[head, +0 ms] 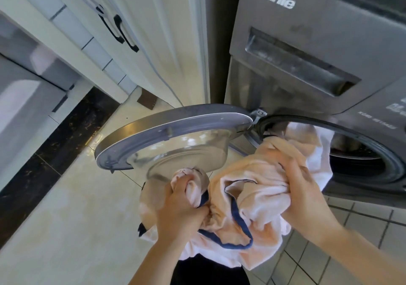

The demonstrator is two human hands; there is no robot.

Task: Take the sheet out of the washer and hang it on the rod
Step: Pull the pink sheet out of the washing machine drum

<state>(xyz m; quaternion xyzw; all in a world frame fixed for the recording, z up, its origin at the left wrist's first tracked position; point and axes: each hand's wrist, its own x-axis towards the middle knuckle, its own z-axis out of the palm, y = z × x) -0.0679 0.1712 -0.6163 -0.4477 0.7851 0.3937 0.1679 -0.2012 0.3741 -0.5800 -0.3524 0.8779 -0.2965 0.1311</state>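
Observation:
A pale pink sheet with a dark blue edge band hangs bunched in front of the grey front-loading washer. Part of the cloth still trails into the drum opening. My left hand grips a wad of the sheet at its left end, just below the open round door. My right hand grips the bundle on its right side, close to the drum rim. No rod is in view.
The washer door swings out to the left at hand height. White cabinets with black handles stand left of the washer. A cream tiled floor with a dark marble strip lies below, and grey tiles run under the washer.

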